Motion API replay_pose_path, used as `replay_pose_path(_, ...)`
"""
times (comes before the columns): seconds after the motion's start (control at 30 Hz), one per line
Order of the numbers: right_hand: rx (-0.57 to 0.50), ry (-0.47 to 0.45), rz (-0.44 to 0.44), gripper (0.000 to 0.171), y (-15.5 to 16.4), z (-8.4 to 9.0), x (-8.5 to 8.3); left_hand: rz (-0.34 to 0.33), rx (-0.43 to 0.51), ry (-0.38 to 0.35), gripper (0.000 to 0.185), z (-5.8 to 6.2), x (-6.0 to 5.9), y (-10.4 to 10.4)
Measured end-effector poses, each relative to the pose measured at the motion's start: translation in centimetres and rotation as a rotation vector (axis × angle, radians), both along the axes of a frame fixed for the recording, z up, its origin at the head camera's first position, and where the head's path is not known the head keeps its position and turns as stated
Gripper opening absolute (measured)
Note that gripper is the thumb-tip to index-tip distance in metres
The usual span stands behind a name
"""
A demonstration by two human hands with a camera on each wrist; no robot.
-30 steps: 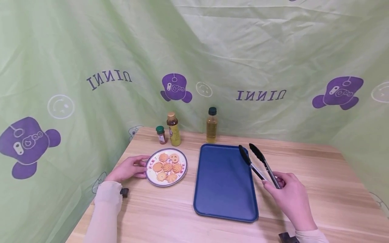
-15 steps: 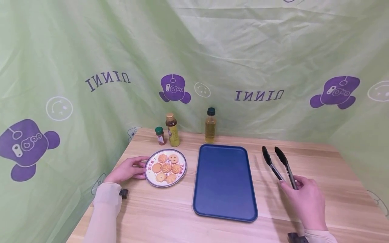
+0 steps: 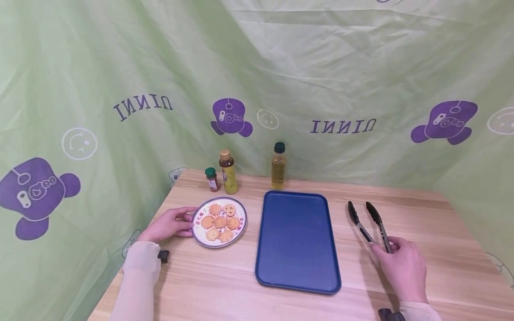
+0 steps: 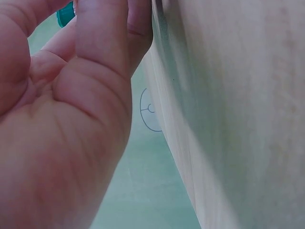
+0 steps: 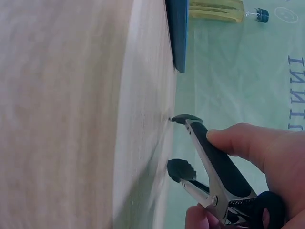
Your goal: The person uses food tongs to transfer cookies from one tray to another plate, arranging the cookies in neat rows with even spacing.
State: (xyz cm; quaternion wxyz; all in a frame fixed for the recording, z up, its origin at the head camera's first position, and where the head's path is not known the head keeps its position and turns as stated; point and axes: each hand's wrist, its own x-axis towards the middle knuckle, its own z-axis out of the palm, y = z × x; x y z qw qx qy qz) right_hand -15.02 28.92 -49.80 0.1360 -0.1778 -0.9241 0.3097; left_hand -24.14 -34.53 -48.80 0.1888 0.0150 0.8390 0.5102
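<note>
My left hand holds the left rim of a round white plate with a dark edge line and red lettering. Several golden cookies lie on that plate. In the left wrist view the palm and bent fingers fill the left side, and the plate is hidden. My right hand grips black-and-steel tongs to the right of a blue rectangular tray. Nothing is between the spread tong arms. In the right wrist view, the black tong tips are right at the wooden tabletop, with the thumb along one arm.
Behind the plate stand a small green-capped jar and a yellow-labelled bottle. A bottle of yellow oil stands behind the tray. The wooden table backs onto a green printed curtain.
The right hand has moved the tongs right, from above the tray's right edge to beside it, then lowered their tips toward the table. The left hand and plate have stayed in place.
</note>
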Motion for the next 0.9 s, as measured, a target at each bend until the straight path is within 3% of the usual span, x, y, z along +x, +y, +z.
replay_pose_path(0.9, -0.026, -0.104, -0.022, 0.079, 0.55, 0.75, 0.46, 0.006, 0.011, 0.001, 0.066, 0.18, 0.17, 0.15)
